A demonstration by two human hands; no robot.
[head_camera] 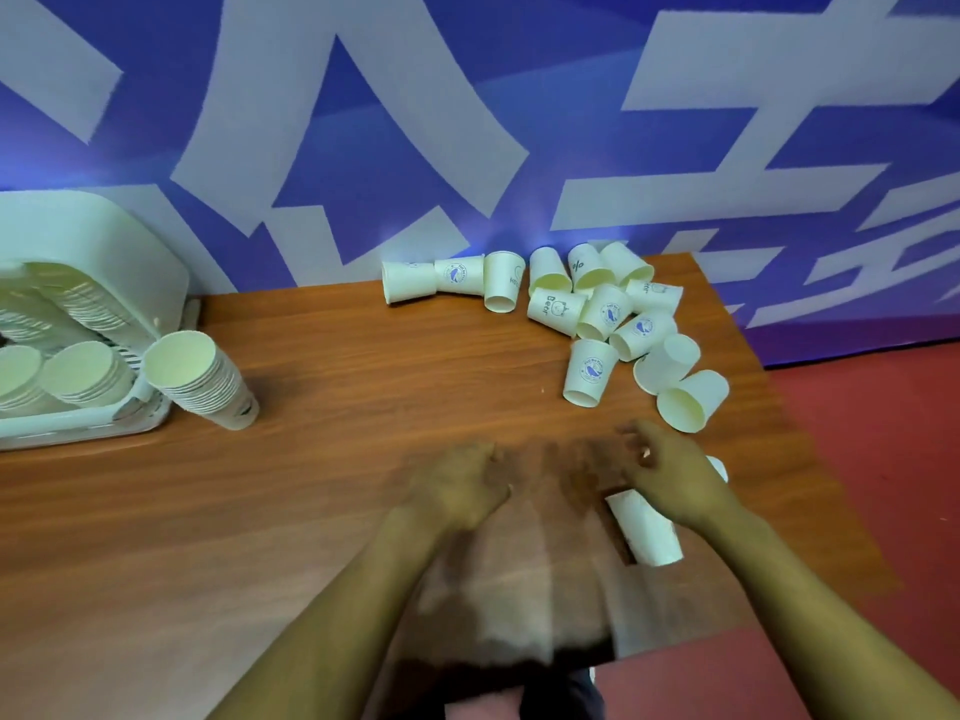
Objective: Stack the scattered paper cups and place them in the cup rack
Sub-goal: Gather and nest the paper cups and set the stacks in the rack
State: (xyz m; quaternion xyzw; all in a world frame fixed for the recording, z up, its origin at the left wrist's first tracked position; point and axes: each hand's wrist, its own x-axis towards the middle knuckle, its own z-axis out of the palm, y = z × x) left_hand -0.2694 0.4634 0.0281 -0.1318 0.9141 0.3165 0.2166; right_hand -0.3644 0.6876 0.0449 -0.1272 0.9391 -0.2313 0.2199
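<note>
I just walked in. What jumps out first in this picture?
A heap of white paper cups lies tumbled on its sides at the far right of the wooden table, against a blue-and-white wall. At the left, a tall stack of cups leans beside a white cup rack. Two blurred hands meet in front.

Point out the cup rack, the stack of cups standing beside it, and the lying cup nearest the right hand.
cup rack [104,241]: head view, white top housing.
stack of cups [208,381]: head view, side below rim.
lying cup [647,530]: head view, side wall.
</note>
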